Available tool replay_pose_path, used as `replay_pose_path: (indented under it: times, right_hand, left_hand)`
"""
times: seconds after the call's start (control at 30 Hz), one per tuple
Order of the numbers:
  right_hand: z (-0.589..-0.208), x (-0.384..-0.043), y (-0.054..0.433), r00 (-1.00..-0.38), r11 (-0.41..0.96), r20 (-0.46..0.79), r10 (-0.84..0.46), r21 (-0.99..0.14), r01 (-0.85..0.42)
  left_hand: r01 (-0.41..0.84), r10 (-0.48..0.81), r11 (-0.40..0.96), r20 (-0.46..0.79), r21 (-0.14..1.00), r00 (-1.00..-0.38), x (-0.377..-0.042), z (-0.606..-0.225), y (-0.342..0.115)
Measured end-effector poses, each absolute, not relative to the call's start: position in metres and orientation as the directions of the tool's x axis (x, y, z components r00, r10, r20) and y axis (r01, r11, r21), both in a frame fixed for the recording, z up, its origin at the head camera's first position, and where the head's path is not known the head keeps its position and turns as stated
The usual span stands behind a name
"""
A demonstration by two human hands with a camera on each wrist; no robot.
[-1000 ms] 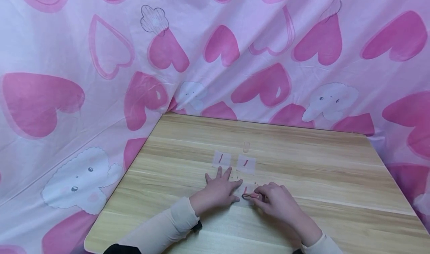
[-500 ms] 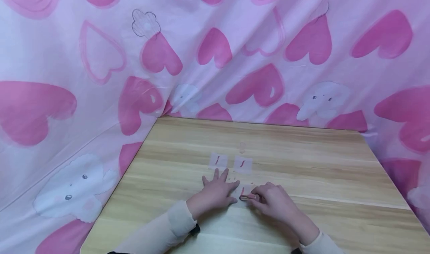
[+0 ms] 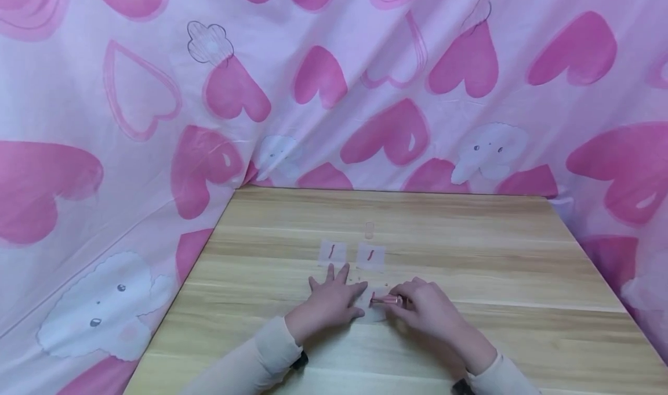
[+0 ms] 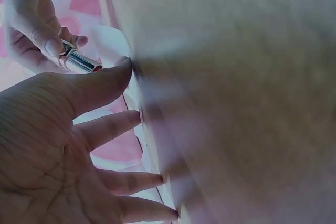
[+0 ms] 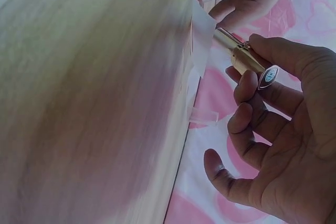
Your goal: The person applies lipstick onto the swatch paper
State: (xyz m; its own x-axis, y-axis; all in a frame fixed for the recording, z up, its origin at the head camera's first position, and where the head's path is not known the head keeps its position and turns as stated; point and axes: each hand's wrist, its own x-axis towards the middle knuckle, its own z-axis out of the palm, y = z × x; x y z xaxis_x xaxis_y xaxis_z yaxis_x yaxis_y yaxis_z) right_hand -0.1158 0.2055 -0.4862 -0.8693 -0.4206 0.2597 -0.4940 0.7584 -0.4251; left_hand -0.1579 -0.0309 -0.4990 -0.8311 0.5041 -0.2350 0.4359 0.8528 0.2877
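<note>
My right hand (image 3: 433, 311) pinches a gold lipstick (image 3: 385, 300) between thumb and fingers. In the head view its red tip lies over a small thin white sheet (image 3: 377, 316), at a short red stroke. My left hand (image 3: 331, 301) lies to the left with fingers spread; its thumb and fingertips touch down at the sheet and the table. In the left wrist view, the metal barrel of the lipstick (image 4: 83, 62) shows beyond my thumb. The right wrist view shows the label on the lipstick's base (image 5: 269, 77), with the lower fingers loosely curled.
Two more thin white squares, the left one (image 3: 325, 249) and the right one (image 3: 378, 250), each bear a red wavy stroke beyond my left fingertips. Behind them lies a clear, cap-like piece (image 3: 369, 230). Tiny crumbs dot the wooden table (image 3: 469, 238). A pink heart-patterned cloth (image 3: 313, 128) hangs behind.
The lipstick tip has moved slightly away from me along the red stroke on the near sheet. My left hand keeps its place. The whole head view has shifted, with everything sliding left.
</note>
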Motion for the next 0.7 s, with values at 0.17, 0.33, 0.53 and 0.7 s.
replay_pose_path:
  times: [0.17, 0.33, 0.53, 0.7]
  right_hand:
    - [-0.488, -0.119, 0.21, -0.874, 0.74, 0.277, -0.4, -0.466, -0.486]
    - [-0.49, -0.122, 0.211, -0.885, 0.735, 0.281, -0.371, -0.493, -0.465]
    - [-0.492, -0.123, 0.213, -0.901, 0.736, 0.267, -0.341, -0.521, -0.433]
    - [-0.494, -0.126, 0.211, -0.904, 0.71, 0.269, -0.332, -0.56, -0.427]
  left_hand:
    - [0.448, 0.51, 0.849, -0.216, 0.28, -0.833, -0.162, -0.494, -0.031]
    - [0.459, 0.515, 0.843, -0.176, 0.281, -0.839, -0.173, -0.482, -0.031]
    - [0.449, 0.491, 0.858, -0.142, 0.25, -0.859, -0.205, -0.467, -0.021]
    - [0.415, 0.438, 0.882, -0.065, 0.221, -0.897, -0.244, -0.468, -0.011]
